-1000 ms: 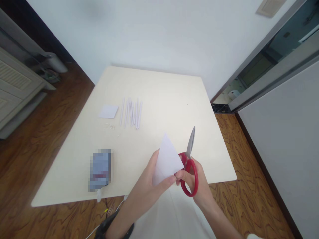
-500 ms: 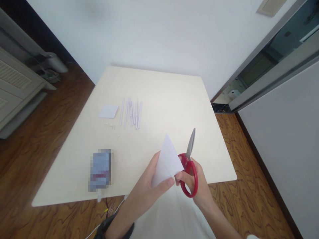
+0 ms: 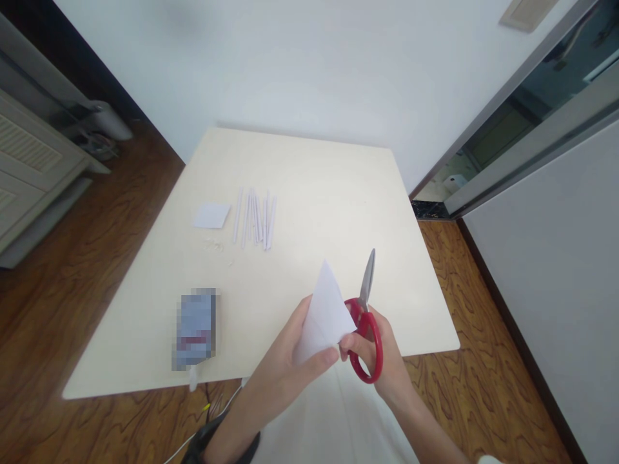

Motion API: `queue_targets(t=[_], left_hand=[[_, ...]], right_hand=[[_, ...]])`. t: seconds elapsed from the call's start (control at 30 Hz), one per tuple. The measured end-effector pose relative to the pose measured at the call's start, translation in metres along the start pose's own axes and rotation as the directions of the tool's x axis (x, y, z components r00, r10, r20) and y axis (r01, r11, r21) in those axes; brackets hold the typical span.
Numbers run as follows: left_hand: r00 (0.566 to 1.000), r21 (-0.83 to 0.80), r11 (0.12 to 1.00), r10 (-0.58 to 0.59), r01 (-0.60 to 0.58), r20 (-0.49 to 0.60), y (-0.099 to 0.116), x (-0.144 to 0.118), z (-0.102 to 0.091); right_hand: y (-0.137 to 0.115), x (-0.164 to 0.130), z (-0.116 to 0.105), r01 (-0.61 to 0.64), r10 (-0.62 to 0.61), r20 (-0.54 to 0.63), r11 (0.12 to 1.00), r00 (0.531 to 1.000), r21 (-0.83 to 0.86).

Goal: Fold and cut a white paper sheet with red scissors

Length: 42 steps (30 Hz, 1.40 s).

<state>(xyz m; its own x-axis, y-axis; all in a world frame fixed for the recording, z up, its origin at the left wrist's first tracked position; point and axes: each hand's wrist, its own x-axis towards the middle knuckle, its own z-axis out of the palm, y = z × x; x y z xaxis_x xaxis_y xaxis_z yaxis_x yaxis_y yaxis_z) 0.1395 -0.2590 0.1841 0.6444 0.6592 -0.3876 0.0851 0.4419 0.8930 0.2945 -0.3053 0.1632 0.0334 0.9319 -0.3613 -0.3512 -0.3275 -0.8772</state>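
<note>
Cutting paper | left hand [image 3: 290, 351] pinches white paper piece [image 3: 326, 312] above table [image 3: 314, 193] near edge | right hand [image 3: 374, 354] grips red scissors [image 3: 363, 325], blades closed beside sheet | done: cut strips [image 3: 254, 218] and small square [image 3: 211, 215] lie mid-table | left: held piece seems uncut

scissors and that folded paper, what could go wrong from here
1. The left hand pinches the folded paper right beside the scissors, so a cut could nick the left fingertips.
2. The paper is held in the air over the table edge with one grip, so it may bend and the cut wander.
3. The right hand holds the blades pointing away; a slip could drop them.
</note>
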Motion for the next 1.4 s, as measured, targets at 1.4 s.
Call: queue_targets(t=[1.4], left_hand=[[0.915, 0.174, 0.982, 0.0, 0.077, -0.404, 0.005, -0.003, -0.019]], right_hand=[[-0.003, -0.001, 0.007, 0.012, -0.033, -0.07, 0.96, 0.997, -0.279]])
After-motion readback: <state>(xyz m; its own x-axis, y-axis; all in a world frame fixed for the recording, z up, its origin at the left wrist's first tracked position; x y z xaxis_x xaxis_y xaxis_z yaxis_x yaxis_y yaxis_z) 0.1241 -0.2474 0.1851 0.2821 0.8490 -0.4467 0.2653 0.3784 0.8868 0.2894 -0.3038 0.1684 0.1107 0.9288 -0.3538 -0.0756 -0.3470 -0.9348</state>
